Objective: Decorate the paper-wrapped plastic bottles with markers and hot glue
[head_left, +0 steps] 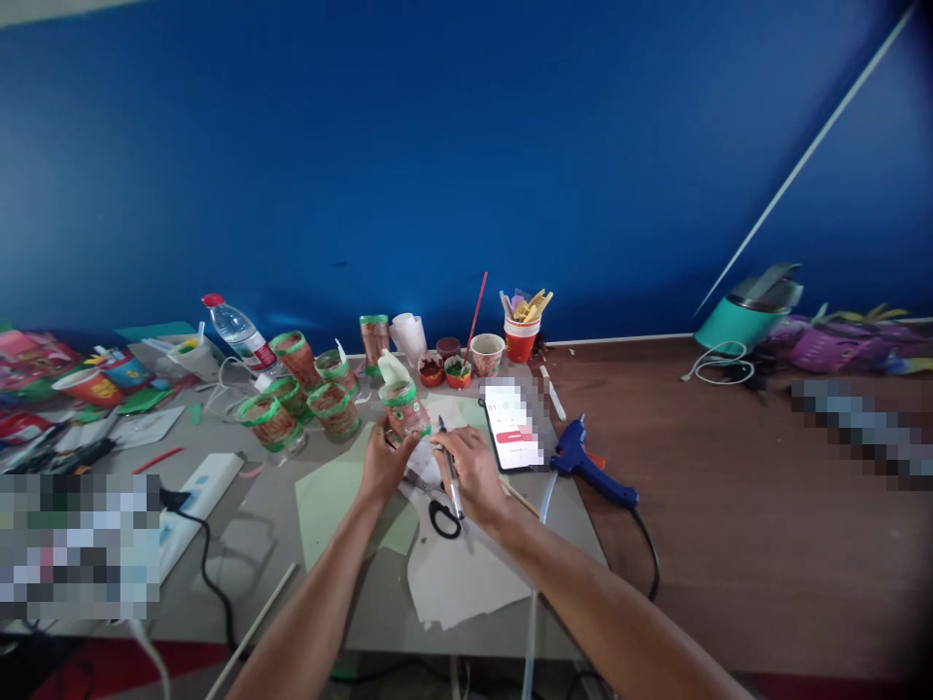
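Left hand (pixel 385 465) is wrapped around the lower part of a green-rimmed cup (pixel 405 412), fingers and thumb closed on it. Right hand (pixel 477 476) is just beside it, pinching a slim pen (pixel 450 472) that slants up toward the cup; can't tell if the pen touches. The cup's held up over the papers, with a streaky, reddish-brown, painted-looking body, and a pale green piece shows at its rim.

Below the hands it's tight: black-handled scissors (pixel 444 520) on a white paper (pixel 470 578) with a ragged front edge, overlapping flat green paper (pixel 328 501). That white sheet stops short of the front edge of the grey tabletop (pixel 379 622).

Just right of the right hand there's a flat phone (pixel 502 428), then a blue plastic glue gun (pixel 583 462) across the seam with the smooth brown tabletop (pixel 736 506). Most of the elbow room is over there, running to a rounded teal container (pixel 743 316) by the wall.

Left is crowded: more round, streaky green-rimmed jars (pixel 269 423) bunched close, a clear bottle (pixel 240 331) leaning behind them, and a long white power strip (pixel 200 506). Small paint cups (pixel 458 371) line the back, near the flat blue wall (pixel 466 175).
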Demonstrator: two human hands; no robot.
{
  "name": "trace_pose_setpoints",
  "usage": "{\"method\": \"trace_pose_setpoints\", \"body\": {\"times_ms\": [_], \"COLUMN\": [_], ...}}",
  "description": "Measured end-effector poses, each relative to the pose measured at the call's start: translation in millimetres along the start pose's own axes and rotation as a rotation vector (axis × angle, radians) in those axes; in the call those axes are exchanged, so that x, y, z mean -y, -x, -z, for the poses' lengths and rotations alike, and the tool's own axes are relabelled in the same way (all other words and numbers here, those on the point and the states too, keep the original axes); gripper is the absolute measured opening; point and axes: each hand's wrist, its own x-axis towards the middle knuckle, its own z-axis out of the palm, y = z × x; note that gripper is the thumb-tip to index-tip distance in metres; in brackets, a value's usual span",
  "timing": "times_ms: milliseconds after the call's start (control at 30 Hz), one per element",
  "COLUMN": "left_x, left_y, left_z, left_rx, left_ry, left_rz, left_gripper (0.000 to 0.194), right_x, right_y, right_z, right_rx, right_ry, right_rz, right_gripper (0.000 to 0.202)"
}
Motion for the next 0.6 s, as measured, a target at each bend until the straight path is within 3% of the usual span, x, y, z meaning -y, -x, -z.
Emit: {"method": "trace_pose_setpoints", "body": {"times_ms": [200, 600], "left_x": [3.6, 1.4], "left_y": [-2.2, -2.2], "left_z": [-0.6, 0.0], "left_rx": [0.021, -0.002], "left_ry": [0.046, -0.029], "left_rz": [-0.012, -0.007], "left_gripper": [0.05, 0.044], "right_x": [-2.9, -0.8], "right_y": [2.0, -0.6], "right_z": [-2.1, -0.9], "right_rx": [0.001, 0.006], "right_ry": [0.035, -0.004], "right_rz": [-0.025, -0.035], "right_gripper": [0.03, 0.016]}}
